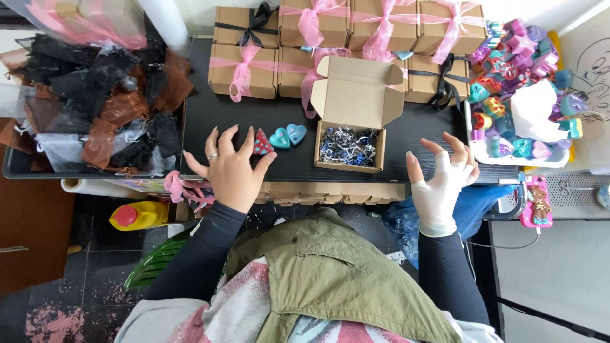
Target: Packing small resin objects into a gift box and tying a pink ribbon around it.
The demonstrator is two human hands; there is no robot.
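Bare black table top (213, 117) lies open at centre-left of the frame and again right of the open cardboard box (351, 136). Ribboned boxes (346, 38) wall the top edge; the organza bag pile (95, 95) blocks the left, the white tray (527, 160) the right.

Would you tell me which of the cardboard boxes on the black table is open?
The open box is the one nearest the person, between the left hand and right hand. Its lid stands up and shredded paper fills it; the other boxes are closed and ribbon-tied.
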